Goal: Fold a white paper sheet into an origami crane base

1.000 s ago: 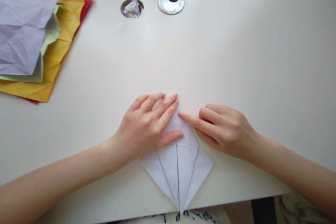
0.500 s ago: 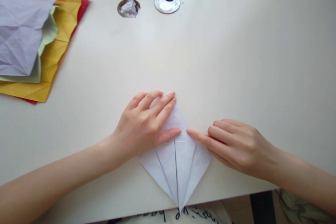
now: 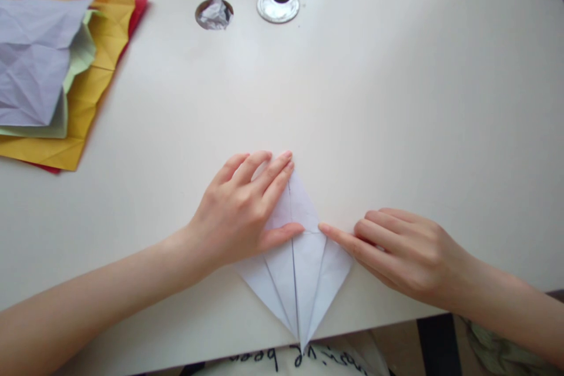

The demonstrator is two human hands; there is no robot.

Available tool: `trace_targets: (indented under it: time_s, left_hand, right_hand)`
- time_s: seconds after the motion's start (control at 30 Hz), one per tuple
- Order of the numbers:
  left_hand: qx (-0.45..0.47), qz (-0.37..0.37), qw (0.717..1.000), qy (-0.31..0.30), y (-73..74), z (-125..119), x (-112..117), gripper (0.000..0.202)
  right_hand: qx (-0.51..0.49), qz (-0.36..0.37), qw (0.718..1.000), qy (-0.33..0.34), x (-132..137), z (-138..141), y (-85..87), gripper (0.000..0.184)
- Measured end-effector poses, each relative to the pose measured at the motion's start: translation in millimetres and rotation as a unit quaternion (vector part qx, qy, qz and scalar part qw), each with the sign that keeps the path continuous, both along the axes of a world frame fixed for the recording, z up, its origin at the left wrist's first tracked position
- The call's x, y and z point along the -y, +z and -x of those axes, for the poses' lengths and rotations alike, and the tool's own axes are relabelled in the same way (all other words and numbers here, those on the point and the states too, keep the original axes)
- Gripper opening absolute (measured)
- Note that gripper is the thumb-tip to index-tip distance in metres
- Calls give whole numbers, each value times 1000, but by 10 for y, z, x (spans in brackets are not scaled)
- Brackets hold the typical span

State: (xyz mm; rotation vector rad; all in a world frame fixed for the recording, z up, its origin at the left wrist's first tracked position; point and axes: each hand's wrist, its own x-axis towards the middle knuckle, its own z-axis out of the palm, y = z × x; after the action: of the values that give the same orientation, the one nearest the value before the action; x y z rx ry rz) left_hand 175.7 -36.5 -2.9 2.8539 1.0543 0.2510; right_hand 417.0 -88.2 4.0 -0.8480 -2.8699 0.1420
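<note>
A sheet of white origami paper point(image 3: 308, 270), folded into a kite-like diamond, lies at the table's near edge with its lower tip reaching past that edge. Across its upper left part rests my left hand point(image 3: 247, 205), palm down and fingers spread, the fingertips near the top point and the thumb on the middle crease. My right hand point(image 3: 400, 252) is at the paper's right side. Its index finger stretches out and touches the paper by a crosswise crease, while the other fingers are curled. The paper's left corner is partly hidden under my left hand and wrist.
Creased sheets of lilac paper point(image 3: 30, 59), pale green paper point(image 3: 81, 53), yellow paper point(image 3: 101, 41) and red paper point(image 3: 139, 9) are piled at the far left. A table hole point(image 3: 214, 14) holds crumpled material, beside a silvery ring point(image 3: 278, 6) with a dark opening.
My right hand has slid slightly right and toward me, its index fingertip moving away from my left thumb. My left thumb has shifted a little toward me. The left fingers stay on the paper.
</note>
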Motion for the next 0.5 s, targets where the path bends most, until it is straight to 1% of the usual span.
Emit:
trace_targets:
  time_s: [0.1, 0.2, 0.33, 0.5]
  left_hand:
    - [3, 5, 1000, -2, -7, 9, -4, 59]
    - [17, 9, 1000, -2, -16, 19, -22, 57]
    - [38, 18, 999, -4, -24, 27, -57, 52]
    - [54, 42, 998, -1, -37, 31, -74, 53]
  right_hand:
    - [-12, 1, 1000, 0, 11, 17, -13, 32]
    - [-17, 7, 1000, 17, 9, 40, -16, 32]
    - [-10, 12, 999, 30, -19, 57, 2, 30]
    - [4, 9, 999, 45, -53, 90, 29, 29]
